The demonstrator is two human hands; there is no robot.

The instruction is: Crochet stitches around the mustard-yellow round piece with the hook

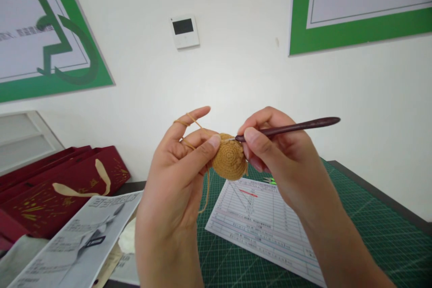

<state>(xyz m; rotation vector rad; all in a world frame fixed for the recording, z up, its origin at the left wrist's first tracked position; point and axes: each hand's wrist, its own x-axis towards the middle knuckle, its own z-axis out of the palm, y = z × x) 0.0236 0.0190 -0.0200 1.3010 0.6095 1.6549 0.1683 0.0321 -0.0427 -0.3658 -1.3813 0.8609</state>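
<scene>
A round mustard-yellow crochet piece (230,161), worked in rings, is pinched at its upper left edge between the thumb and fingers of my left hand (184,162). Yellow yarn (208,189) loops round my raised left index finger and hangs below that hand. My right hand (275,144) grips a crochet hook (300,126) by its dark brown handle, pen-fashion. The hook's thin metal shaft points left and meets the top edge of the piece; its tip is hidden near my left thumb.
Below lies a green cutting mat (357,216) bearing a printed sheet (256,225) with a red mark. Green-handled snips (270,181) lie partly behind my right hand. At left are dark red gift bags (67,184) and a printed page (77,238). A white wall (236,72) rises behind.
</scene>
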